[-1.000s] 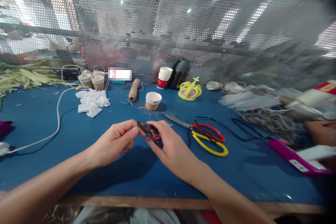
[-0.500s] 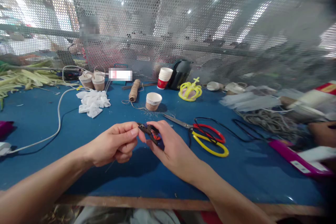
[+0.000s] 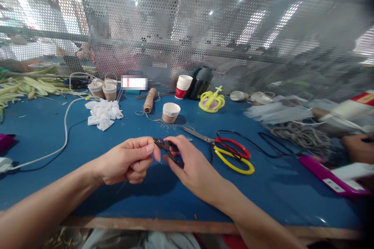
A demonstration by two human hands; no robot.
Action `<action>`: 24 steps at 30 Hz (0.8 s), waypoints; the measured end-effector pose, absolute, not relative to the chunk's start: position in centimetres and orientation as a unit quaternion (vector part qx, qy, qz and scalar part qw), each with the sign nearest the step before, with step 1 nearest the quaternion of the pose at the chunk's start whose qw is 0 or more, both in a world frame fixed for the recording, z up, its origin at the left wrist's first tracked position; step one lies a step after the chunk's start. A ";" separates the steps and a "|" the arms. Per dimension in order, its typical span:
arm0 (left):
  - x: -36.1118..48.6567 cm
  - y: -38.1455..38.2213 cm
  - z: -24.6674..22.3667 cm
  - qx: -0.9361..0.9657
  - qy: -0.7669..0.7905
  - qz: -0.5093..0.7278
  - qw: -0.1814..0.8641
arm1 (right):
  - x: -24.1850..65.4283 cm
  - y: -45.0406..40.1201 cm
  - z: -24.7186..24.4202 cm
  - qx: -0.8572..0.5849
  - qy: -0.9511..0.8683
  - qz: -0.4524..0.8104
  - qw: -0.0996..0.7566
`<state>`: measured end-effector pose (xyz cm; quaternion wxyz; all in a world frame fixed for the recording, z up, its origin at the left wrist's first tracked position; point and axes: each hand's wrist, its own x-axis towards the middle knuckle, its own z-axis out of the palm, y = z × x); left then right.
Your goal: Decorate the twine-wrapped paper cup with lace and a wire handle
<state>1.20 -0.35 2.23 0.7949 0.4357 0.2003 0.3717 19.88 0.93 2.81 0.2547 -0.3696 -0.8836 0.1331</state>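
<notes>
My right hand [image 3: 189, 163] is wrapped round dark pliers [image 3: 168, 148], whose jaws point left to my left fingertips. My left hand [image 3: 130, 160] is closed in a pinch at the jaw tips; what it pinches is too small to make out, though a faint thin strand hangs below it. Beyond the hands stands a small brown cup with a white rim [image 3: 171, 113]. Scissors [image 3: 222, 144] with one red and one yellow handle lie right of the pliers.
Twine roll [image 3: 150, 100], white cloth [image 3: 104, 113], two small pots, stacked paper cups [image 3: 183, 86], a dark jug [image 3: 201, 81] and a yellow crown [image 3: 212, 101] stand further back. Husks lie left; grey cord [image 3: 300, 136] and a purple object [image 3: 333, 177] lie right, near another person's hand.
The pliers have turned slightly in my right hand and their handles look a little closer together. My left hand has hardly moved.
</notes>
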 end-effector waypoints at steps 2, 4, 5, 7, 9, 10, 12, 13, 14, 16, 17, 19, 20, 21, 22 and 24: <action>1.1 -0.3 2.2 0.436 0.194 0.362 0.801 | 19.9 0.9 2.8 -0.369 -0.884 0.130 0.254; 1.0 -0.3 2.2 0.435 0.188 0.345 0.810 | 19.9 0.9 2.8 -0.371 -0.885 0.125 0.253; 0.9 -0.3 2.3 0.435 0.185 0.335 0.815 | 19.9 0.9 2.8 -0.371 -0.885 0.122 0.253; 0.7 -0.2 2.3 0.434 0.182 0.318 0.823 | 19.9 0.8 2.8 -0.372 -0.885 0.117 0.254; 0.6 -0.2 2.3 0.432 0.180 0.310 0.828 | 19.9 0.8 2.8 -0.374 -0.885 0.114 0.253; 0.6 -0.2 2.3 0.430 0.180 0.309 0.829 | 19.9 0.8 2.8 -0.375 -0.885 0.113 0.253; 0.6 -0.2 2.3 0.427 0.180 0.309 0.831 | 19.9 0.8 2.7 -0.376 -0.885 0.111 0.252; 0.6 -0.1 2.3 0.425 0.180 0.309 0.831 | 19.9 0.9 2.7 -0.376 -0.885 0.111 0.252; 0.6 -0.1 2.3 0.424 0.181 0.309 0.832 | 20.0 0.9 2.6 -0.376 -0.884 0.111 0.253; 0.6 -0.1 2.4 0.424 0.183 0.308 0.832 | 20.0 1.0 2.5 -0.377 -0.883 0.112 0.256; 0.6 -0.2 2.4 0.424 0.184 0.308 0.832 | 20.0 1.0 2.5 -0.376 -0.883 0.113 0.258; 0.6 -0.2 2.4 0.426 0.186 0.306 0.831 | 20.0 1.1 2.4 -0.378 -0.881 0.116 0.259; 0.6 -0.2 2.3 0.428 0.187 0.306 0.829 | 20.0 1.1 2.4 -0.380 -0.880 0.119 0.259; 0.6 -0.2 2.3 0.432 0.189 0.307 0.827 | 20.0 1.1 2.3 -0.382 -0.879 0.121 0.258; 0.7 -0.2 2.3 0.437 0.192 0.310 0.822 | 20.0 1.1 2.4 -0.385 -0.878 0.123 0.256; 0.7 -0.2 2.2 0.455 0.206 0.323 0.804 | 19.9 1.1 2.5 -0.392 -0.876 0.124 0.253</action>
